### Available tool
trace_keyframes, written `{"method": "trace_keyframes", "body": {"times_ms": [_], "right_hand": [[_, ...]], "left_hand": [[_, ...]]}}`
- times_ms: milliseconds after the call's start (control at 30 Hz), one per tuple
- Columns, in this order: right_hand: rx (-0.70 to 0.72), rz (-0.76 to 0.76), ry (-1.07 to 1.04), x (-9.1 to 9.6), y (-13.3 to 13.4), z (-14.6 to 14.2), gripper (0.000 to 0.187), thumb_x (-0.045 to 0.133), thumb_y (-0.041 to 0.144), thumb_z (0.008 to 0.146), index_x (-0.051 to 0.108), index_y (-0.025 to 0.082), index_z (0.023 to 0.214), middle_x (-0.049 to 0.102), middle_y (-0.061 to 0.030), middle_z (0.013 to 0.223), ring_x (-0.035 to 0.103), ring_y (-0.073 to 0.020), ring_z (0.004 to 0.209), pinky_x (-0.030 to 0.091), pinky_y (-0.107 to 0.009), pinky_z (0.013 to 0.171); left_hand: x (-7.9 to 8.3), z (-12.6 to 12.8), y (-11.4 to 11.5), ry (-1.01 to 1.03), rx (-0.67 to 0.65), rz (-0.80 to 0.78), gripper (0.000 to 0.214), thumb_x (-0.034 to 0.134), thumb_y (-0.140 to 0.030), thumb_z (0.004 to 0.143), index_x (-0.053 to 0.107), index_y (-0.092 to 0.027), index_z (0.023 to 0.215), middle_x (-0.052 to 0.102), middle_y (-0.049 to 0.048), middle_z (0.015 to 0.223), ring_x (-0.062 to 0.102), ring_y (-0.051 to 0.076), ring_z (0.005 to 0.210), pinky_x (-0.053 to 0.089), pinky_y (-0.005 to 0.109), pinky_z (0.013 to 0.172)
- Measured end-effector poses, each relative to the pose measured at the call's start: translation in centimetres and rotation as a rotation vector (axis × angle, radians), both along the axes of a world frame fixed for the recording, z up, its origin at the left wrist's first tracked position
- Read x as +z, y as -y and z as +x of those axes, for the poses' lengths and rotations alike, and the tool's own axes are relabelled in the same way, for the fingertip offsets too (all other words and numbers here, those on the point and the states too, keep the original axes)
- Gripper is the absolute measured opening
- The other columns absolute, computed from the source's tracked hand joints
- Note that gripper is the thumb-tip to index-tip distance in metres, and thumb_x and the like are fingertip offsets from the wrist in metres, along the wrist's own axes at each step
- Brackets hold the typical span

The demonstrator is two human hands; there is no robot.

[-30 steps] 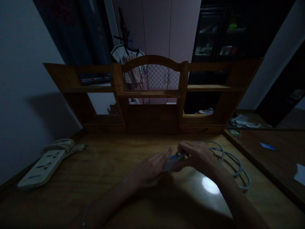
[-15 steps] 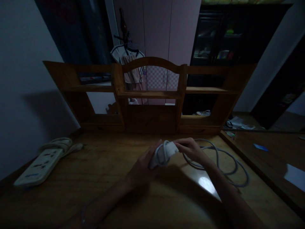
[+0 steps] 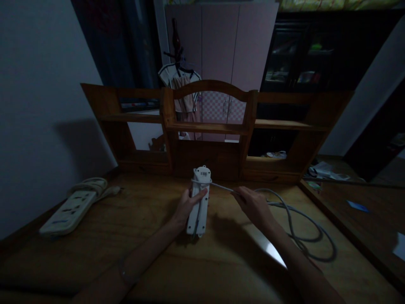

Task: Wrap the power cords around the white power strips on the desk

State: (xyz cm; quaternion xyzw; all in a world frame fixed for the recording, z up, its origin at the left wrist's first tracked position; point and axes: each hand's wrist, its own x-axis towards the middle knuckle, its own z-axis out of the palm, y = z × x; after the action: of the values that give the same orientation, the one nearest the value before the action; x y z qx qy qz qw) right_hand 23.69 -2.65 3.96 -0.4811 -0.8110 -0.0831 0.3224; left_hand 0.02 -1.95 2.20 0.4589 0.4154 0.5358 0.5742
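Observation:
My left hand [image 3: 187, 205] grips a white power strip [image 3: 202, 217], tilted up above the desk with its screwed back face toward me. Its thumb presses across that face. Grey cord wraps round the strip's upper part. From there a taut stretch of cord [image 3: 223, 186] runs right to my right hand [image 3: 251, 204], whose fingers are closed on it. Beyond that hand the rest of the cord lies in loose loops [image 3: 292, 230] on the desk. To the left rests a second power strip [image 3: 68, 213], sockets up, its own cord bundled at the far end.
A wooden desk [image 3: 133, 236] lies beneath everything, with a wooden shelf unit [image 3: 209, 158] along its back. A raised edge [image 3: 335, 219] borders the right side. Past it are a blue card [image 3: 357, 206] and some white paper [image 3: 400, 245]. A wall stands at the left.
The held power strip has turned from end-on to showing its back lengthwise. My right hand has drawn the cord taut to the right. The whole view has shifted slightly.

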Motion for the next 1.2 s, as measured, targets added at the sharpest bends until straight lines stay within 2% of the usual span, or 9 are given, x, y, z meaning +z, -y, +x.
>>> {"method": "trace_keyframes", "body": {"times_ms": [167, 267, 433, 567, 733, 900, 1033, 1100, 1200], "right_hand": [[0.018, 0.148, 0.062, 0.5, 1.1, -0.5, 0.019, 0.047, 0.030, 0.096, 0.059, 0.018, 0.088, 0.062, -0.0013, 0.076, 0.056, -0.0116, 0.062, 0.027, -0.025, 0.054], [0.092, 0.248, 0.165, 0.6, 2.1, -1.5, 0.016, 0.047, 0.029, 0.096, 0.058, 0.019, 0.089, 0.058, 0.0005, 0.071, 0.052, -0.0108, 0.059, 0.023, -0.027, 0.051], [0.205, 0.336, 0.289, 1.0, 3.4, -2.5, 0.010, 0.046, 0.022, 0.096, 0.055, 0.018, 0.096, 0.053, 0.0016, 0.069, 0.046, -0.0106, 0.056, 0.022, -0.029, 0.050], [0.271, 0.373, 0.282, 1.5, 4.1, -2.4, 0.012, 0.049, 0.017, 0.094, 0.053, 0.016, 0.105, 0.051, 0.0021, 0.067, 0.045, -0.0105, 0.057, 0.024, -0.029, 0.051], [0.317, 0.394, 0.224, 1.9, 4.7, -2.4, 0.014, 0.054, 0.020, 0.092, 0.054, 0.015, 0.105, 0.052, 0.0020, 0.067, 0.045, -0.0107, 0.057, 0.024, -0.028, 0.051], [0.327, 0.297, 0.196, 2.0, 4.2, -1.9, 0.010, 0.056, 0.026, 0.091, 0.057, 0.017, 0.086, 0.056, 0.0006, 0.072, 0.049, -0.0104, 0.061, 0.027, -0.026, 0.054], [0.280, 0.067, 0.114, 2.1, 2.9, -0.7, 0.025, 0.062, 0.042, 0.085, 0.057, 0.018, 0.082, 0.057, 0.0004, 0.073, 0.051, -0.0104, 0.061, 0.027, -0.024, 0.054], [0.280, -0.052, 0.022, 2.1, 2.2, -0.1, 0.033, 0.067, 0.048, 0.078, 0.056, 0.017, 0.076, 0.056, 0.0014, 0.069, 0.049, -0.0098, 0.058, 0.027, -0.023, 0.052], [0.305, -0.206, -0.176, 2.1, 1.5, 0.7, 0.038, 0.073, 0.050, 0.070, 0.055, 0.016, 0.068, 0.053, 0.0033, 0.060, 0.046, -0.0089, 0.055, 0.026, -0.021, 0.050]], "left_hand": [[0.8, -0.9, -0.9, -0.159, 0.163, 0.174, 0.052, 0.071, -0.042, 0.071, 0.056, -0.019, 0.116, 0.066, 0.0068, 0.102, 0.063, 0.019, 0.084, 0.049, 0.027, 0.073], [1.4, -0.9, -1.0, -0.243, 0.207, 0.263, 0.051, 0.069, -0.040, 0.073, 0.055, -0.020, 0.117, 0.064, 0.0066, 0.111, 0.061, 0.021, 0.097, 0.046, 0.030, 0.085], [1.9, -0.3, -0.4, -0.447, 0.137, 0.377, 0.055, 0.064, -0.039, 0.078, 0.049, -0.021, 0.127, 0.061, 0.0078, 0.121, 0.058, 0.023, 0.107, 0.042, 0.034, 0.094], [2.1, 0.5, 0.6, -0.660, 0.104, 0.478, 0.073, 0.065, -0.033, 0.077, 0.031, -0.025, 0.142, 0.049, 0.0092, 0.136, 0.049, 0.026, 0.121, 0.037, 0.037, 0.100], [1.9, 1.5, 2.5, -0.908, -0.024, 0.660, 0.082, 0.060, -0.018, 0.078, 0.015, -0.029, 0.147, 0.046, 0.0093, 0.137, 0.050, 0.026, 0.118, 0.041, 0.039, 0.097], [0.8, 1.5, 3.0, -1.218, -0.191, 0.883, 0.084, 0.054, -0.007, 0.074, 0.016, -0.028, 0.146, 0.053, 0.0081, 0.123, 0.051, 0.024, 0.111, 0.044, 0.038, 0.093], [-0.5, 1.4, 2.4, -1.393, -0.297, 1.084, 0.048, 0.049, -0.014, 0.084, 0.041, -0.020, 0.132, 0.056, 0.0108, 0.115, 0.054, 0.025, 0.105, 0.048, 0.038, 0.087], [-1.2, 1.6, 2.4, -1.426, -0.362, 1.196, 0.033, 0.043, -0.017, 0.089, 0.050, -0.015, 0.121, 0.060, 0.0118, 0.108, 0.057, 0.024, 0.099, 0.049, 0.037, 0.084], [-1.6, 1.8, 2.8, -1.364, -0.406, 1.321, 0.034, 0.040, -0.016, 0.089, 0.048, -0.009, 0.121, 0.061, 0.0155, 0.108, 0.057, 0.025, 0.103, 0.048, 0.038, 0.088]]}}
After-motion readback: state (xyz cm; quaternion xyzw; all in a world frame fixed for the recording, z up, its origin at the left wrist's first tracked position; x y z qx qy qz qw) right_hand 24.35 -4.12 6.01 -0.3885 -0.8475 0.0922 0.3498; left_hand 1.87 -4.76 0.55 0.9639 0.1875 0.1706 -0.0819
